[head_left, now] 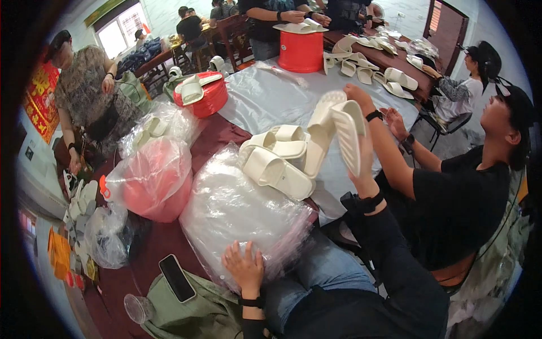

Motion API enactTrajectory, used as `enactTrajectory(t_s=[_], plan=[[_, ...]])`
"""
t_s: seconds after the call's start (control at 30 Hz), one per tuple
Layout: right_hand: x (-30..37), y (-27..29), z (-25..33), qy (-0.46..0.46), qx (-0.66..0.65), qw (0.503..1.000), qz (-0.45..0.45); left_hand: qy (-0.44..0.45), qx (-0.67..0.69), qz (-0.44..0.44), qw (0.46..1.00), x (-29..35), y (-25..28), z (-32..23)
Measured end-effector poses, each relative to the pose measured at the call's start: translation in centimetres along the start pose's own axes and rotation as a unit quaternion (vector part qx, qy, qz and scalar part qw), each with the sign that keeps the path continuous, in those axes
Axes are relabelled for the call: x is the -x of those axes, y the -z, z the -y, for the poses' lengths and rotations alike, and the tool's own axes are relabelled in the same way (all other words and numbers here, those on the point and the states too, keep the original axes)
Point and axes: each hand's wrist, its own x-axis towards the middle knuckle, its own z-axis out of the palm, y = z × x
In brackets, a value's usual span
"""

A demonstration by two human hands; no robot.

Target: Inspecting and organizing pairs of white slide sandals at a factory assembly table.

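My left hand (245, 268) lies flat with fingers spread on a stack of clear plastic bags (226, 217). My right hand (366, 168) is raised and grips a cream slide sandal (346, 135), tilted upright with its ridged sole partly showing; some of my fingers are hidden behind it. Another cream sandal (319, 135) stands steeply tilted right beside it; I cannot tell what supports it. Several more cream sandals (280, 172) lie at the far edge of the bag stack. A co-worker's hand (359, 97) is close to the top of the raised sandals.
A dark phone (177, 278) and a clear plastic cup (139, 308) rest on green cloth at the near left. Beyond the bags are a pink bagged bundle (155, 183) and red round stools (301, 52) bearing sandals. A co-worker in black (468, 195) sits at my right.
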Motion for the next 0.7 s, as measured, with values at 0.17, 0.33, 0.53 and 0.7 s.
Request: enactTrajectory(t_s=[0.17,0.33,0.53,0.7], plan=[[2.3,4.4,-0.9,0.342,0.397,0.85,0.064,-0.005,0.015,0.002,1.0,-0.3,-0.1,-0.4],[6.2,2.4,-1.1,0.128,0.245,0.938,0.209,0.01,0.026,0.012,1.0,-0.1,0.2,0.4],[10.2,-5.3,-1.2,-0.122,0.06,0.935,0.327,-0.012,0.019,0.011,1.0,0.3,-0.9,0.6],[9.7,-10.8,-2.9,-0.034,0.097,0.889,0.445,0.01,0.137,0.033,0.99,1.7,-2.2,1.8]])
